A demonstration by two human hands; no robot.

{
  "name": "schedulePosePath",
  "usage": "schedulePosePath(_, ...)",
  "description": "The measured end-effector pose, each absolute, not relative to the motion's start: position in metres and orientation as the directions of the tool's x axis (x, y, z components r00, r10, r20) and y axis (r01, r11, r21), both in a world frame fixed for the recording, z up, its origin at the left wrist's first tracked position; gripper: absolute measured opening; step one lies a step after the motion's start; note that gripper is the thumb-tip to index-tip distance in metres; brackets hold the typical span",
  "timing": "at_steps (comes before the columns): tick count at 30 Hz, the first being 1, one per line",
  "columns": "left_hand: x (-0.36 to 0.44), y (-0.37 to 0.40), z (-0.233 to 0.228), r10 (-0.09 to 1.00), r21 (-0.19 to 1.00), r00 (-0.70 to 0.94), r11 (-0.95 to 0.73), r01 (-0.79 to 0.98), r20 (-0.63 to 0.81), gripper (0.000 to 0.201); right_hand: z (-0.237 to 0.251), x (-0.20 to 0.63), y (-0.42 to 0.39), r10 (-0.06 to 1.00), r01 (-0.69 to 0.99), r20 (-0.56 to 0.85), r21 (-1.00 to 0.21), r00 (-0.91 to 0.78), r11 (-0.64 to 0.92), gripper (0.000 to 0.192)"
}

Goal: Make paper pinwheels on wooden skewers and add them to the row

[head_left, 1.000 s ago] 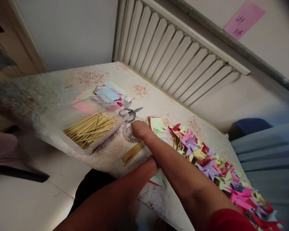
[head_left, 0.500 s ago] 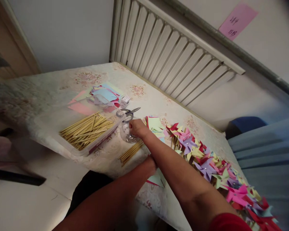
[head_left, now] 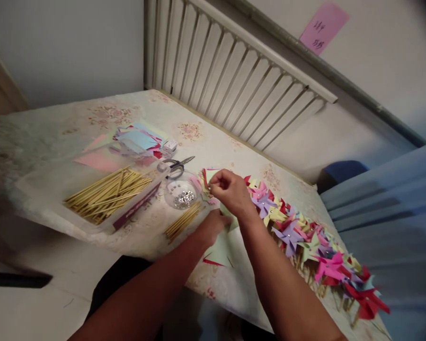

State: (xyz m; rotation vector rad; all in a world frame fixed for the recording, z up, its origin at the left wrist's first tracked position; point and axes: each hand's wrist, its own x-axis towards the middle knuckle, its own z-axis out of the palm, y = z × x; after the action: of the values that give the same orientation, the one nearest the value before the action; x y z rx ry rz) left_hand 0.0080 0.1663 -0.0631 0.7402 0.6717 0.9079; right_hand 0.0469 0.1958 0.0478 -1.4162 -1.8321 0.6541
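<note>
Pale green paper at the left hand, over the near side of the surface; left grip looks closed on it, right hand has fingertips together, can't tell on what. Should be light, flexible, easily creased or torn, so best pinched lightly by an edge or corner. Clear plastic box holds heaped yellowish sticks; round clear dish just beside holds small silvery bits, mostly in one pile.

Dim, soft indoor light, dark upper-right corner, deep shadow beneath table, its left end smeared, pale glow on floor, curtain blurred, edges stretched.
</note>
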Motion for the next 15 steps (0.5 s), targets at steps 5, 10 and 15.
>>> schedulePosePath(5,0.006,0.171,-0.063,0.862,0.787,0.474,0.416,-0.457,-0.18,0.023,0.032,0.111,0.129,0.985,0.543,0.162,-0.833,0.06,0.104,0.007)
schedulePosePath(10,0.009,0.173,-0.071,0.852,0.817,0.437,0.457,-0.351,-0.289,0.02,-0.031,0.159,0.06,0.968,0.64,0.044,-0.757,0.248,-0.13,0.006)
schedulePosePath(15,0.018,0.173,-0.081,0.823,0.77,0.519,0.482,-0.419,-0.232,0.025,-0.077,0.172,0.012,0.971,0.856,0.089,-0.495,0.221,-0.149,0.013)
